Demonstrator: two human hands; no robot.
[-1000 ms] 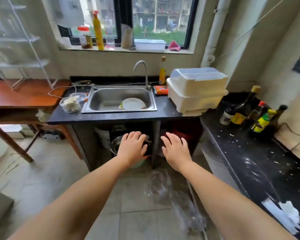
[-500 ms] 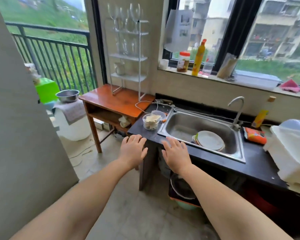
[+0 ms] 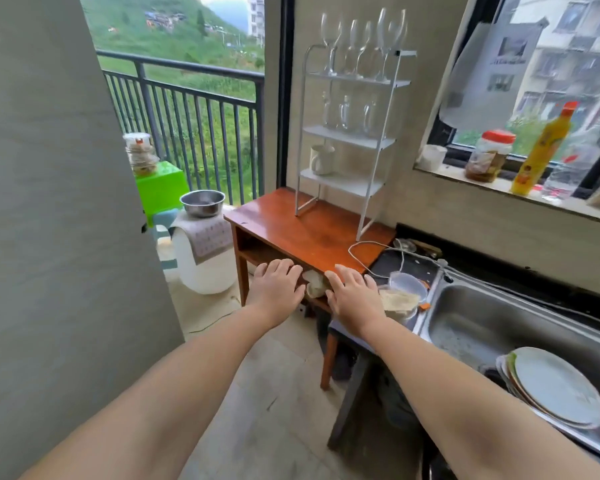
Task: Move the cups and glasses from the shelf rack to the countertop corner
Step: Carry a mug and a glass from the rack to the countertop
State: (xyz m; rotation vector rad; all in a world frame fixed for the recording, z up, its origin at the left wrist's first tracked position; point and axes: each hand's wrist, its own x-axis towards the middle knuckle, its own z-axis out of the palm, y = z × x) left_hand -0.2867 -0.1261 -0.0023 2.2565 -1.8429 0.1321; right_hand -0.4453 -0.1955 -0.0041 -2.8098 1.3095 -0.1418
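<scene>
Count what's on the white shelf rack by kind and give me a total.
Wine glasses, top shelf: 4
Clear glass mugs, second shelf: 3
White mug, third shelf: 1
Total: 8

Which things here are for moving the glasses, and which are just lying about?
Job: wine glasses, glass mugs, white mug, shelf rack, countertop.
Lying about: sink, plates, metal bowl, yellow bottle, jar.
</scene>
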